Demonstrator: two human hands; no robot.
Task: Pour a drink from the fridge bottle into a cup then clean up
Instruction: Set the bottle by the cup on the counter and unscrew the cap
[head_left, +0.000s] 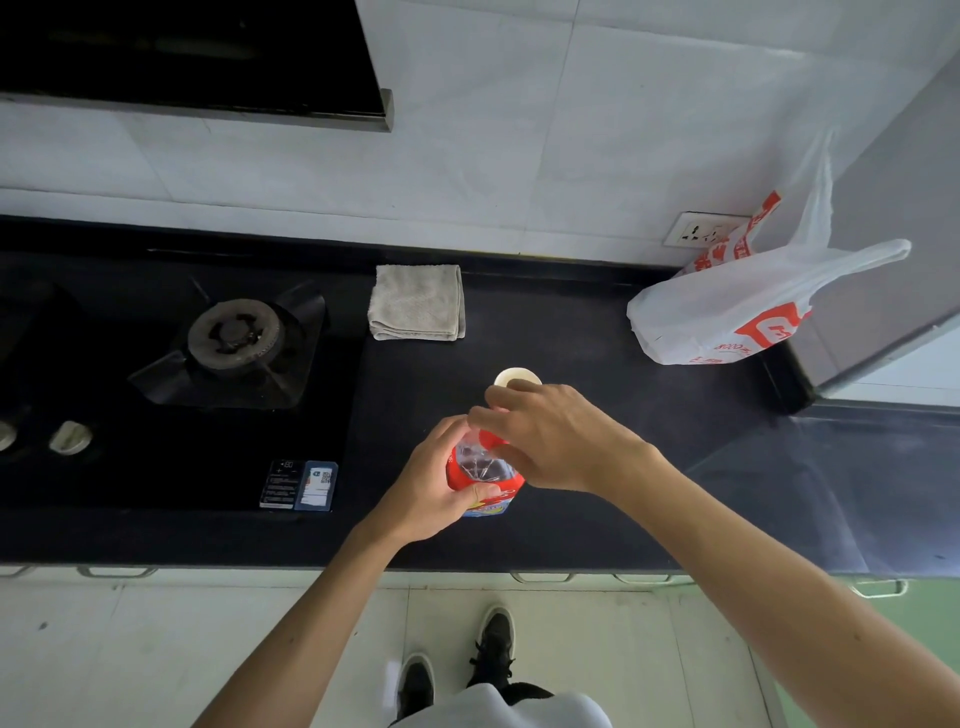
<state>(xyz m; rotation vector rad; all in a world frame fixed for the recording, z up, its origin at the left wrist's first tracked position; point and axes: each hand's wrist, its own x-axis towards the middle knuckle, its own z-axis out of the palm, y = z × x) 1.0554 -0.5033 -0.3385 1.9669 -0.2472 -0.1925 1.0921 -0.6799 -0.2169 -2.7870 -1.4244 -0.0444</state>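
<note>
While the bottle (480, 470) stands on the black counter (571, 332), left hand (431, 488) gripping its side and right hand (550, 436) curled round its top, the cup (511, 375) sits just behind; cloth (417, 301), stove (234, 343), bag (727, 312) beyond.

Single head-worn wide-angle view, facing steeply down.
Close above the black speckled surface (571, 322), left hand (431, 483) and right hand (561, 441) central; pale tiled floor (156, 649) below.
</note>
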